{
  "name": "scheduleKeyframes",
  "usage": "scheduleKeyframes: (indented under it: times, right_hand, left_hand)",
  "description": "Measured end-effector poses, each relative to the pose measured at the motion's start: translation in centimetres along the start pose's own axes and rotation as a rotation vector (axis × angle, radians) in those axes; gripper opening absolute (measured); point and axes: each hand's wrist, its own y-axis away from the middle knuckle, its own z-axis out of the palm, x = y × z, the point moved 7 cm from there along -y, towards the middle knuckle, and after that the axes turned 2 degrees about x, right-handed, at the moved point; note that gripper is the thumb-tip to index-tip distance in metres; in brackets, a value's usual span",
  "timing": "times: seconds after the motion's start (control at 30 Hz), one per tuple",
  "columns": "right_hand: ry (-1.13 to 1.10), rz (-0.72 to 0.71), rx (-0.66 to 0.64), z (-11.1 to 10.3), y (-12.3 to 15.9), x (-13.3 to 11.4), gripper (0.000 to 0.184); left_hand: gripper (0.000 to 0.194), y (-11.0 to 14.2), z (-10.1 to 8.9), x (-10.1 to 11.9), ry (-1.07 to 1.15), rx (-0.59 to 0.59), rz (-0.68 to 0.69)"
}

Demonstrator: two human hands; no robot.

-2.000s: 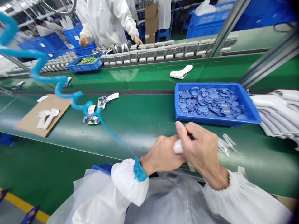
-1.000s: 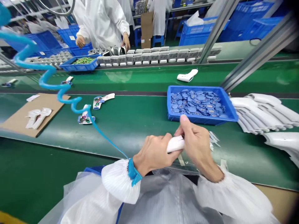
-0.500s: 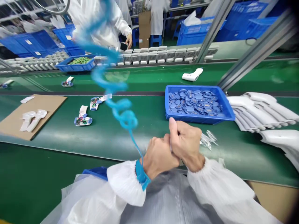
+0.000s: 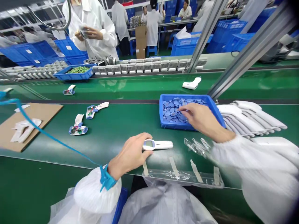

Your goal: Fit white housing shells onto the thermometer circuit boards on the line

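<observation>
The left arm (image 4: 95, 191) is slanting forward and to the right, the left wrist (image 4: 115, 168) running nearly straight into the left hand (image 4: 132, 152), which is gripping between its thumb and curved fingers. The right arm (image 4: 247, 158) is angling inward from the right; farther forward, the right hand (image 4: 202, 119) is hovering back upward, fingers loosely bent, thumb standing slightly apart from the index finger.

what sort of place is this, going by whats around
Most likely an electronics factory's assembly line: open white housings with wiring showing lie on a long green bench, a blue tray holds many small blue parts, and people in white coats stand beyond.
</observation>
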Motion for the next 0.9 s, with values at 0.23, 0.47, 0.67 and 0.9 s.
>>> scheduleKeyframes:
  times: [0.23, 0.47, 0.67, 0.9]
  right_hand:
    - [0.141, -0.194, -0.320, 5.7, -6.5, -1.2, 0.016]
    - [0.086, -0.203, -0.232, 2.1, -3.7, -1.9, 0.033]
    - [-0.717, 0.137, 0.112, -0.3, 2.2, -4.4, 0.025]
    - [-0.928, 0.277, 0.177, 2.6, 6.3, -6.2, 0.023]
  left_hand:
    - [0.016, -0.9, 1.2, 0.7, -0.365, -0.044, 0.044]
    - [0.039, -0.7, -0.1, -4.2, 0.655, 0.105, -0.267]
    - [0.052, -2.3, 3.5, -1.3, 1.063, 0.015, -0.324]
    - [0.053, -2.7, 4.7, -0.5, 1.112, -0.045, -0.380]
